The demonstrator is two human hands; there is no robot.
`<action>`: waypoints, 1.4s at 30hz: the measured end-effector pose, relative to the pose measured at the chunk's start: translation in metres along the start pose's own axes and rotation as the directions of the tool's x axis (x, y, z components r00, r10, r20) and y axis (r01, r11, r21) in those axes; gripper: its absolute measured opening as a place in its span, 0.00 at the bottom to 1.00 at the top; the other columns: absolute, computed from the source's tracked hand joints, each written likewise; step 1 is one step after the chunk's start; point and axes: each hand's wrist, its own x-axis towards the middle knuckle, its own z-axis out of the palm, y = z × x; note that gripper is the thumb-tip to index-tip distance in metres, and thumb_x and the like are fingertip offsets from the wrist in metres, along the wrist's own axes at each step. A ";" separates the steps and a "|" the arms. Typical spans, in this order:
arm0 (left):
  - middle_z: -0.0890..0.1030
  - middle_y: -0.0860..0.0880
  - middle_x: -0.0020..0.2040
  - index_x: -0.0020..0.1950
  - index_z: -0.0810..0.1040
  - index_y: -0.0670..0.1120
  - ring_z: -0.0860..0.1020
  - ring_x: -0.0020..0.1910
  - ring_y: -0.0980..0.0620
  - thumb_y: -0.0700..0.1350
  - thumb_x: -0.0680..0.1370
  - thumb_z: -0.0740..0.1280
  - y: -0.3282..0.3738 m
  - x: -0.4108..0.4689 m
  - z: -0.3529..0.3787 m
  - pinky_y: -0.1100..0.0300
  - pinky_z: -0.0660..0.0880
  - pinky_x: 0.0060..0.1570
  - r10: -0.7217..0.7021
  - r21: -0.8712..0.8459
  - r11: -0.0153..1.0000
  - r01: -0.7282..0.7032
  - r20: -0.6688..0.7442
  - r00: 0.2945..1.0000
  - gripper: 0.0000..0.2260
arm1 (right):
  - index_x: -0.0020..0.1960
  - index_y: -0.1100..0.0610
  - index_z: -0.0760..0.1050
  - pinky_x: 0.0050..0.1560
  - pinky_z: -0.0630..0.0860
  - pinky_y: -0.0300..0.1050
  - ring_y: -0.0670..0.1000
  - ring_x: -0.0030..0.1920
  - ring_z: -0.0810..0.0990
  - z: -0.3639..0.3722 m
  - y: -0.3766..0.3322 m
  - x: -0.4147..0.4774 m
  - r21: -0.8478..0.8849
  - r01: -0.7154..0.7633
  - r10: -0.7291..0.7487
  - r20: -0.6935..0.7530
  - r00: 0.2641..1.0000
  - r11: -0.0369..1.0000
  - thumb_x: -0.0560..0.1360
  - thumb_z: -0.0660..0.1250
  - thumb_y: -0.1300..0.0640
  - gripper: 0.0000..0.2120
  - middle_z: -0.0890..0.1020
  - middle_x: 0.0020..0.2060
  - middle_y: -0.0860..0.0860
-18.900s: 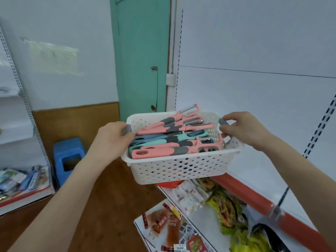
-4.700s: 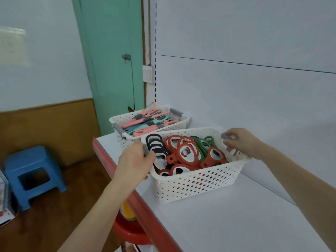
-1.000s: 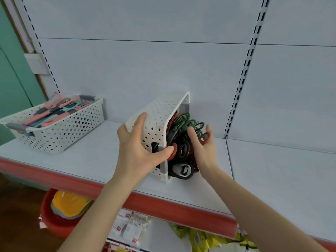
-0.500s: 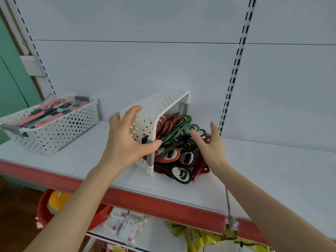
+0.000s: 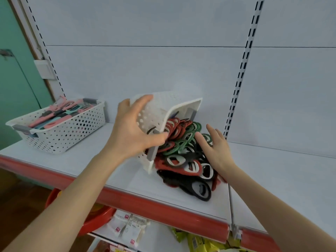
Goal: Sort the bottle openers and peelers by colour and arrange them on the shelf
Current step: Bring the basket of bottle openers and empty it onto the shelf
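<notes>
My left hand grips a white perforated basket that is tipped on its side, mouth facing right. Red, green and black bottle openers spill from it in a heap onto the white shelf. My right hand lies flat and open against the right side of the heap, fingers spread. A second white basket stands upright at the left of the shelf and holds pink and teal peelers.
The shelf has a red front edge and a seam beside a slotted upright. Packaged goods lie on the lower shelf. A red basin sits below left. A green door stands at far left.
The basket has tipped further and lifted back to the left. More openers have slid out onto the shelf, and the heap has spread toward the front edge. My right hand stays against it.
</notes>
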 end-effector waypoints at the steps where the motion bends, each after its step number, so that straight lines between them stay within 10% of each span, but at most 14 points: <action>1: 0.63 0.51 0.60 0.68 0.66 0.57 0.64 0.57 0.57 0.54 0.58 0.76 -0.001 0.006 -0.006 0.78 0.58 0.49 -0.013 0.011 1.000 0.013 -0.031 0.999 0.40 | 0.74 0.47 0.57 0.73 0.51 0.51 0.50 0.75 0.51 0.000 -0.001 0.001 -0.026 0.018 -0.018 0.002 1.000 1.000 0.74 0.57 0.36 0.32 0.57 0.75 0.52; 9: 0.64 0.51 0.60 0.67 0.67 0.58 0.65 0.55 0.59 0.53 0.56 0.72 -0.016 0.006 -0.017 0.84 0.58 0.42 -0.066 0.019 0.997 0.069 -0.100 0.993 0.38 | 0.74 0.43 0.53 0.74 0.48 0.58 0.54 0.76 0.46 0.021 -0.010 0.009 -0.370 0.131 -0.055 0.208 0.977 0.920 0.72 0.56 0.32 0.34 0.54 0.76 0.51; 42: 0.63 0.51 0.61 0.64 0.67 0.57 0.64 0.51 0.66 0.54 0.57 0.72 -0.055 -0.022 -0.018 0.86 0.55 0.49 -0.110 0.024 0.992 0.123 -0.292 0.950 0.36 | 0.74 0.44 0.55 0.70 0.49 0.66 0.56 0.75 0.52 0.060 -0.033 0.033 -0.621 0.352 -0.033 0.464 0.885 0.700 0.72 0.49 0.29 0.35 0.59 0.74 0.53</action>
